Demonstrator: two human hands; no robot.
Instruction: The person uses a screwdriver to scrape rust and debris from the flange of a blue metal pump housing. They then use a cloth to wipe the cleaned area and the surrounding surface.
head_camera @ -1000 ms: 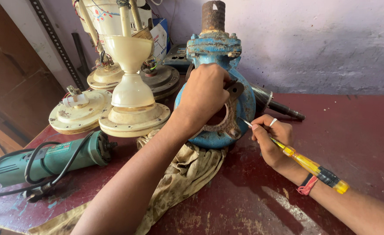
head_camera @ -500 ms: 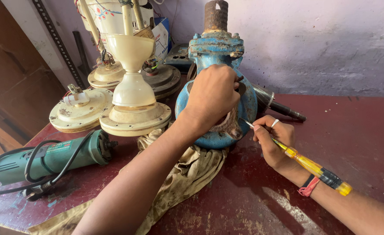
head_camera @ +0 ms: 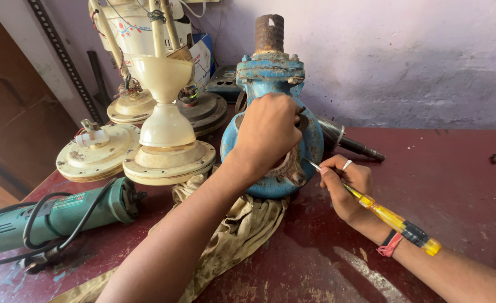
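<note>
Two hands at blue cast-iron pump housing (head_camera: pixel 270 112). Left hand (head_camera: pixel 267 132) fingers clamped over its rusty opening. Right hand (head_camera: pixel 346 182) fingers pinch yellow-handled screwdriver (head_camera: pixel 382 210), tip at housing.

A blue pump housing (head_camera: pixel 270 112), its paint chipped and rust-stained, stands on a dark red worktop (head_camera: pixel 439 185) streaked with pale scratches. A brown rusty pipe stub (head_camera: pixel 269 33) tops the housing. Under it lies a dirty beige cloth (head_camera: pixel 242 230). To the housing's right, the right hand (head_camera: pixel 346 185) holds a screwdriver (head_camera: pixel 394 220) with a clear yellow handle banded in black; a red-and-black wristband (head_camera: pixel 391 245) circles that wrist. To the housing's left are cream fan motors (head_camera: pixel 163 140) and a green angle grinder (head_camera: pixel 57 216) with a black cord. Behind it, the wall (head_camera: pixel 416 56) is pale lilac.
</note>
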